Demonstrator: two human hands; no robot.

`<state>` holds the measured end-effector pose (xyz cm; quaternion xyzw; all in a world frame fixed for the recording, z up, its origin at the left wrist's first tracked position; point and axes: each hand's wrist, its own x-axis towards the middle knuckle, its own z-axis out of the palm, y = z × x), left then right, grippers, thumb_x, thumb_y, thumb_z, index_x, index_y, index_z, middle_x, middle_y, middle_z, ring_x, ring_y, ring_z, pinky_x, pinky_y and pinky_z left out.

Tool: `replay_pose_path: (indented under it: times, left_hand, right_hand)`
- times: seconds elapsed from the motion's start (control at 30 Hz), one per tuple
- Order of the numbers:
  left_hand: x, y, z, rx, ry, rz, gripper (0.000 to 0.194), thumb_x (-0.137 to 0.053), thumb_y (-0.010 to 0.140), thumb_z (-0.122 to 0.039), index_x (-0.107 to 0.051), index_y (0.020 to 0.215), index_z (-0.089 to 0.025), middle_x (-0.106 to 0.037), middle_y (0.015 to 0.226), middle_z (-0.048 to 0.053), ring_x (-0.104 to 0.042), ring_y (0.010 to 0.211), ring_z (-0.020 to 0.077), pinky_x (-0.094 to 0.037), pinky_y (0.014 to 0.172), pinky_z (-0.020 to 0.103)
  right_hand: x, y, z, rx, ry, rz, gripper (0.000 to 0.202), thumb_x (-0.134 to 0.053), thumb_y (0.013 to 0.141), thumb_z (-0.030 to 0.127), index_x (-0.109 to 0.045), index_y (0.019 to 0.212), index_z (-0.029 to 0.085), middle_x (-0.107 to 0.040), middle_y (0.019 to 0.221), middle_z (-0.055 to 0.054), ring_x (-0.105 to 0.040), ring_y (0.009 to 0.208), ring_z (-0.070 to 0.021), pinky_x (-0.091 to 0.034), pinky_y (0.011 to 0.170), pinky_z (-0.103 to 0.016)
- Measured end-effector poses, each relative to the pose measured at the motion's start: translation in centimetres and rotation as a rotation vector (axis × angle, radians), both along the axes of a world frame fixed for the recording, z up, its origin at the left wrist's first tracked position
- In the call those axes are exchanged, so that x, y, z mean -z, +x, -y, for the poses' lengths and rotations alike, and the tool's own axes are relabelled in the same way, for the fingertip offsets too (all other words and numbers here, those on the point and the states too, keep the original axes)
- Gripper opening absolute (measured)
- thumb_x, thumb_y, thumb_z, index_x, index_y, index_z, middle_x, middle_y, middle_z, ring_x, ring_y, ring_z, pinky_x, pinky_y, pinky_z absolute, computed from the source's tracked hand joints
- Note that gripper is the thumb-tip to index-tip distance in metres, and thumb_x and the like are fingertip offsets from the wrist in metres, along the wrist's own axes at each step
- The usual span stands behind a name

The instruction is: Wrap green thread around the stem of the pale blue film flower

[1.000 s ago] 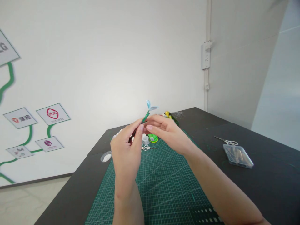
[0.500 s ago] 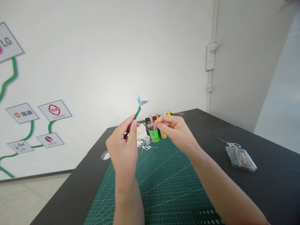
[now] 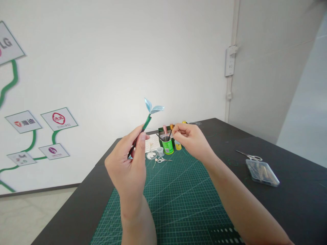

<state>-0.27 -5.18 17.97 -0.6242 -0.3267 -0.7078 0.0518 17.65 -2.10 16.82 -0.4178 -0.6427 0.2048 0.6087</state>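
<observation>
Left hand (image 3: 129,160) shifted left — grips tilted stem (image 3: 146,123), leaves (image 3: 157,109) (pale blue) splayed.

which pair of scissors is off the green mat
The scissors on the black table, beside the clear plastic box; the other pair lies on the mat.

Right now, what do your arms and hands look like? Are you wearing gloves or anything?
No gloves: my left hand and right hand are both bare, and I can see no rings. My left forearm and right forearm taper towards the wrists, with no sleeves, watch or bracelet showing.
</observation>
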Motion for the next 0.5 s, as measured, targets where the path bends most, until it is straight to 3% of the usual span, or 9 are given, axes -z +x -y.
replay_pose_path:
  times: [0.2, 0.5]
  left_hand:
    - [-0.12, 0.19, 0.13, -0.018, 0.045, 0.002, 0.018, -0.071, 0.096, -0.025, -0.083, 0.109, -0.028, -0.079, 0.083, -0.003, -0.052, 0.056, 0.0077, -0.045, 0.053, 0.022]
    - [-0.21, 0.92, 0.17, -0.06, 0.056, 0.036, 0.017, -0.069, 0.096, -0.026, -0.083, 0.107, -0.027, -0.079, 0.082, -0.002, -0.057, 0.057, 0.0102, -0.048, 0.055, 0.025]
  right_hand:
    - [0.14, -0.19, 0.22, 0.072, -0.001, 0.074, 0.013, -0.053, 0.075, 0.024, -0.053, 0.063, 0.02, -0.042, 0.053, 0.005, -0.036, 0.054, -0.0105, -0.028, 0.055, -0.028]
    - [-0.05, 0.03, 0.36, 0.15, -0.032, 0.197, 0.013, -0.055, 0.076, 0.019, -0.053, 0.063, 0.021, -0.044, 0.053, 0.005, -0.04, 0.054, -0.0113, -0.029, 0.056, -0.029]
